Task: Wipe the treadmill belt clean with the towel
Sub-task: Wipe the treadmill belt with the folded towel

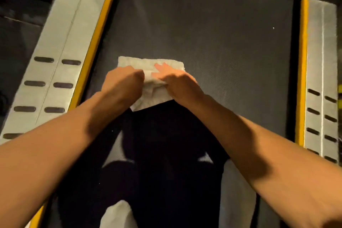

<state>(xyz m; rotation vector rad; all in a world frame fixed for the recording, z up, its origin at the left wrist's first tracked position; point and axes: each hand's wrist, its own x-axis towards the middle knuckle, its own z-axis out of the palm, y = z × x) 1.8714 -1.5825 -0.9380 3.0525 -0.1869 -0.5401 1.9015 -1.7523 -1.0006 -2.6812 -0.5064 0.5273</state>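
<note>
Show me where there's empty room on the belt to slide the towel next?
Plenty of bare belt lies ahead of the towel, between the left yellow strip and the right yellow strip. More bare belt sits right of the towel. Left of it, little room. Crowded where the left hand and right hand rest on it.

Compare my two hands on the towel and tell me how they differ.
The left hand is curled into a fist on the towel; the right hand lays its fingers straight forward across it. The left hand hides its fingertips; the right hand's show, brightly lit. Shared: both bear on the same towel on the belt, with a raised fold between them.
</note>
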